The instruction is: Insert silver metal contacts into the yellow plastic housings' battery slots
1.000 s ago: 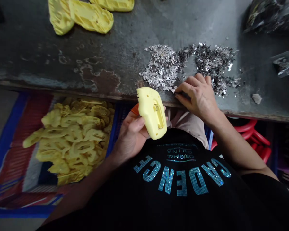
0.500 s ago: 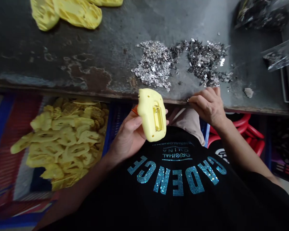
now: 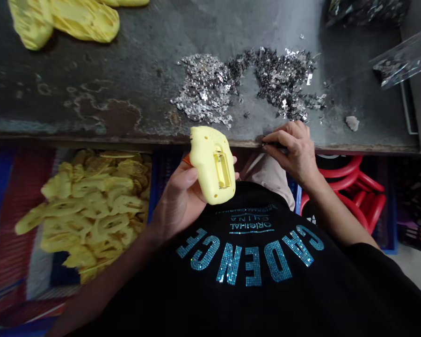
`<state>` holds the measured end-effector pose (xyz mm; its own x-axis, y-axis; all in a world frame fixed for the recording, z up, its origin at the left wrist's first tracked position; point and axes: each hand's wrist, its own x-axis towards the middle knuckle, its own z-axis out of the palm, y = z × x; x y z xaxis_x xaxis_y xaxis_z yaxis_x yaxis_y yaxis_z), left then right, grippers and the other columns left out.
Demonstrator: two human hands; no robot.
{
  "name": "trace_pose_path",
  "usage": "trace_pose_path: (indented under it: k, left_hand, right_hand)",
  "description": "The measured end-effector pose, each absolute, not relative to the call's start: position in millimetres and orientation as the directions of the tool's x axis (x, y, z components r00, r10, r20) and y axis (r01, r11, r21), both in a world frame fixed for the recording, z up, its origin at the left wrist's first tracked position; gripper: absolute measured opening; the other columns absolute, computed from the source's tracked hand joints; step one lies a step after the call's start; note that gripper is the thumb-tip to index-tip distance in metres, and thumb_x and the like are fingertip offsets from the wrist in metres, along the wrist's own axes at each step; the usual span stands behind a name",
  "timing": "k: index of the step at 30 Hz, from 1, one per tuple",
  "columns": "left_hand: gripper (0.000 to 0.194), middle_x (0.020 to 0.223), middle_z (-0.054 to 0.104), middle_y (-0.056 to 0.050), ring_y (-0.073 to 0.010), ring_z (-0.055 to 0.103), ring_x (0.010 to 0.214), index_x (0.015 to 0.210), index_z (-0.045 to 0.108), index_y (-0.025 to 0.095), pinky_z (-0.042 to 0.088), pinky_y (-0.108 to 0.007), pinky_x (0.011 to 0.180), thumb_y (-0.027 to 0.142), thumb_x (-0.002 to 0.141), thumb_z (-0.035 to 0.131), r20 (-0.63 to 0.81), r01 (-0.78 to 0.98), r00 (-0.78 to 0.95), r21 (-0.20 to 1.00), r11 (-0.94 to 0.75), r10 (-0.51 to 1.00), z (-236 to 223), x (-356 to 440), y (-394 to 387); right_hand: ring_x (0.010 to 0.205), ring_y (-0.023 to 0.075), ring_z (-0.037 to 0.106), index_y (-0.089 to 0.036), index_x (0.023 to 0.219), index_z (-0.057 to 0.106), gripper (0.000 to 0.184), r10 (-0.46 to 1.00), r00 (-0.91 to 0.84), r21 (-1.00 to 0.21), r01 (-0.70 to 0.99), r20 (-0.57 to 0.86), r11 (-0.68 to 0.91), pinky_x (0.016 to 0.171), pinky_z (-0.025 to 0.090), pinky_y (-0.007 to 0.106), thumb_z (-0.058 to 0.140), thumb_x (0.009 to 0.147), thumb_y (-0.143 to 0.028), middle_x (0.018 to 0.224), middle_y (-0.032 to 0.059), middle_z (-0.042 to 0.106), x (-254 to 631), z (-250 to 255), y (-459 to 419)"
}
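My left hand is closed around a pale yellow plastic housing, held just below the table's front edge. Its back faces up, showing a narrow battery compartment with metal at the upper end and small screw holes near the rim. An orange bit shows between hand and housing. Against the table edge, my right hand is in a pinch, with a small metal piece at the fingertips, mostly hidden. Just beyond lie a pile of silvery metal contacts and a darker pile of metal pieces.
Yellow parts lie at the table's far left. A crate of yellow shells stands below left, red ring-shaped parts below right. Plastic bags of metal pieces sit at the back right, near a whitish lump.
The view has shifted, so the table things appear further left. My right hand's pinch now rests against the table edge with its fingers more bent. My left hand keeps holding the yellow housing.
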<state>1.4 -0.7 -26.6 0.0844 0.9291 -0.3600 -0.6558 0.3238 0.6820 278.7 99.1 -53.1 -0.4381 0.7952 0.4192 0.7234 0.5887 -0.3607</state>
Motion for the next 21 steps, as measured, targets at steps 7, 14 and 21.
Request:
trace_pose_path:
  k: [7,14,21]
  left_hand:
    - [0.058,0.145,0.087,-0.013,-0.0416,0.079,0.142,0.137,0.084,0.023,0.074,-0.051,0.107,0.053,0.088,0.092,-0.362,-0.660,0.099,0.673,0.333,0.927,-22,4,-1]
    - [0.059,0.137,0.089,-0.019,-0.0437,0.089,0.115,0.136,0.083,0.016,0.071,-0.034,0.060,0.056,0.093,0.086,-0.299,-0.678,0.389,0.547,0.491,0.871,-26,3,8]
    - [0.060,0.114,0.092,-0.015,-0.0408,0.093,0.099,0.144,0.077,0.017,0.074,-0.037,0.062,0.051,0.095,0.081,-0.253,-0.604,0.627,0.439,0.665,0.736,-32,-3,11]
  right_hand:
    - [0.112,0.0319,0.072,-0.028,0.112,0.078,0.005,0.806,-0.380,-0.364,0.747,0.454,0.557,0.098,0.048,0.052,0.074,0.112,-0.031,0.119,0.0066,0.083,274,-60,88]
    - [0.089,0.0217,0.082,-0.029,0.108,0.080,0.010,0.833,-0.430,-0.914,0.042,0.347,0.402,0.083,0.064,0.039,0.086,0.107,-0.036,0.103,0.0013,0.085,260,-24,83]
    - [0.089,0.0186,0.082,-0.028,0.118,0.092,0.016,0.655,-0.716,-0.886,0.113,0.241,0.450,0.078,0.066,0.032,0.080,0.111,-0.036,0.103,0.0035,0.086,252,31,103]
